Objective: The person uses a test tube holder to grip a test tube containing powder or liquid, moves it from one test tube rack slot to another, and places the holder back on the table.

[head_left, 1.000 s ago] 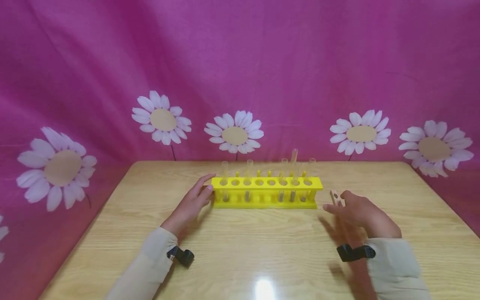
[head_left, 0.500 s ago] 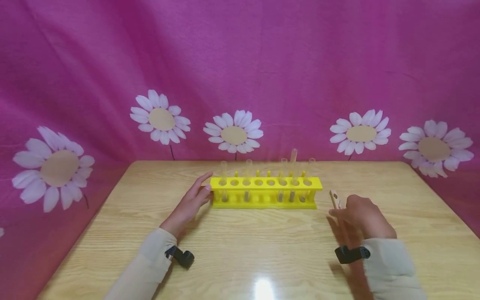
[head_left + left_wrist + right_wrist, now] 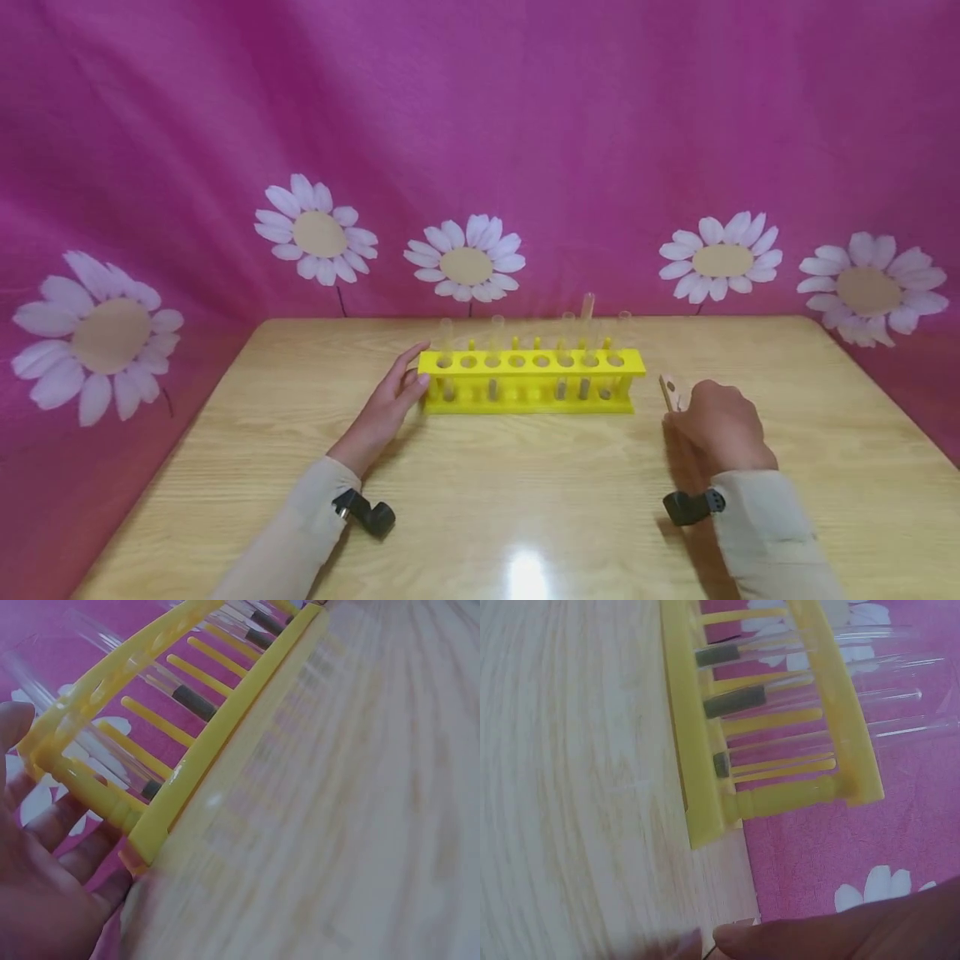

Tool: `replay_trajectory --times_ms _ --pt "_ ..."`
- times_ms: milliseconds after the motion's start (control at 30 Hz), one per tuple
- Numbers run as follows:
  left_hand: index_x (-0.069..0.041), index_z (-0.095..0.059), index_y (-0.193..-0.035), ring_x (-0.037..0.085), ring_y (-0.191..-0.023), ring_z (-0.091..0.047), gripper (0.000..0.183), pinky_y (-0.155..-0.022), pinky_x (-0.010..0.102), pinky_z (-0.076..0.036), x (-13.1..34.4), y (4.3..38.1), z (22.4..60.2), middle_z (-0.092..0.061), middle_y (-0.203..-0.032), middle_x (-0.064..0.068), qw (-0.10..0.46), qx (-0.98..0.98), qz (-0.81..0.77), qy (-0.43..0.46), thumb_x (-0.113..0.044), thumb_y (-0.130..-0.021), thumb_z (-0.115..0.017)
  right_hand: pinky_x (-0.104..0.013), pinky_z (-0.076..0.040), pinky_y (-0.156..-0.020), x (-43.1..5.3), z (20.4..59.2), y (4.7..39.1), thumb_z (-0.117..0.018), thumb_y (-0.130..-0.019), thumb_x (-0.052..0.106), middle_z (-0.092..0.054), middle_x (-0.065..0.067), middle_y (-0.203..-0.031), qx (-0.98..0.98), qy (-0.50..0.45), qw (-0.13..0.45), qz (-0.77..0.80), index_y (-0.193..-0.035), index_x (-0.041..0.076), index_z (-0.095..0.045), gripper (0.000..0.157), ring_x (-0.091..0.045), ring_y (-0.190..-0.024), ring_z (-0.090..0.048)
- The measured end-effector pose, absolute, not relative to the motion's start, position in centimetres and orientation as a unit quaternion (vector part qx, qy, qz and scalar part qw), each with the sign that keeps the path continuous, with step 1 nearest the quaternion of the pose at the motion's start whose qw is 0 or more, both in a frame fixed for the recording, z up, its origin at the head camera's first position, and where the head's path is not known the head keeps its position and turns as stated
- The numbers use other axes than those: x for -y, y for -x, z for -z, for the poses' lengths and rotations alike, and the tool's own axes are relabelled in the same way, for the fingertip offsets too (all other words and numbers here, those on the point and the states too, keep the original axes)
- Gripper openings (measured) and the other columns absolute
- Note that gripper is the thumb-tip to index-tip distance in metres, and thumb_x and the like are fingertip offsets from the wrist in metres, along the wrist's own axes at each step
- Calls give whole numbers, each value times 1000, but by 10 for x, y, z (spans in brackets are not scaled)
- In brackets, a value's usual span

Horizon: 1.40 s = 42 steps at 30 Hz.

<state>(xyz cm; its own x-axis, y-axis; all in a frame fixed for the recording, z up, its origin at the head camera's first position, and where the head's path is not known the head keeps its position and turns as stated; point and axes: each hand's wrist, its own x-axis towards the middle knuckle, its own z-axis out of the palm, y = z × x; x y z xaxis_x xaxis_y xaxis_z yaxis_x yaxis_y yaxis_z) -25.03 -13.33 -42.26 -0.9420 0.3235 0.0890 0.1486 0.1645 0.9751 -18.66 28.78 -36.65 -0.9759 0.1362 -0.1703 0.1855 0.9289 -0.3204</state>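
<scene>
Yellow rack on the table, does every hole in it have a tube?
No, the head view shows the two middle holes of the yellow rack empty.

Test-tube rack [image 3: 525, 408]: one, yellow, standing toward the far edge of the desk [image 3: 480, 483], itself one
Round holes [image 3: 517, 362] in the rack's top plate: eight, a single row
Test tubes [image 3: 904, 733]: six altogether; five standing in holes, one rising just behind that row
Dark fillings [image 3: 735, 701] at tube bottoms: five, one per tube in the row
Pegs [image 3: 780, 721]: at least five; others may be hidden
Wooden clamp [image 3: 664, 393]: one, toward the right edge
Hands: two, left hand [image 3: 381, 412] and right hand [image 3: 723, 423]
Pale sleeves [image 3: 292, 525]: two
Black wrist cameras [image 3: 375, 517]: two
Curtain [image 3: 480, 125]: one
Daisies [image 3: 467, 265] on it: five in the head view
</scene>
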Motion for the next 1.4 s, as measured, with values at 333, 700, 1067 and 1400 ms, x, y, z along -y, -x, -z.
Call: replay_trajectory --times_ms 333,700,1067,1400 --pt "-36 -29 -150 26 -138 -32 51 -117 51 -16 137 251 431 -36 -151 8 77 -742 -648 -153 -40 -102 -45 -33 -40 -50 -285 365 189 -72 -83 20 -54 -10 -66 -978 -97 71 171 -77 -4 -61 27 -26 -59 -49" --pt "-41 -34 -147 18 -140 -31 49 -115 44 -25 133 252 433 -29 -154 -5 75 -739 -652 -152 -49 -100 -44 -35 -41 -51 -289 368 189 -64 -82 14 -53 -12 -67 -981 -99 60 155 -74 -3 -60 19 -28 -61 -49" --pt "-43 -35 -146 19 -139 -31 49 -115 44 -25 137 253 434 -31 -154 -6 67 -749 -643 -146 -52 -99 -44 -34 -40 -50 -289 368 191 -59 -81 9 -53 -12 -66 -979 -91 57 171 -74 -3 -61 15 -28 -60 -49" --pt "-33 -31 -151 20 -139 -32 54 -115 45 -26 135 252 432 -29 -155 -4 71 -747 -644 -148 -48 -101 -42 -34 -41 -52 -293 364 190 -60 -81 10 -53 -13 -69 -974 -104 84 184 -75 -4 -61 15 -29 -62 -49"
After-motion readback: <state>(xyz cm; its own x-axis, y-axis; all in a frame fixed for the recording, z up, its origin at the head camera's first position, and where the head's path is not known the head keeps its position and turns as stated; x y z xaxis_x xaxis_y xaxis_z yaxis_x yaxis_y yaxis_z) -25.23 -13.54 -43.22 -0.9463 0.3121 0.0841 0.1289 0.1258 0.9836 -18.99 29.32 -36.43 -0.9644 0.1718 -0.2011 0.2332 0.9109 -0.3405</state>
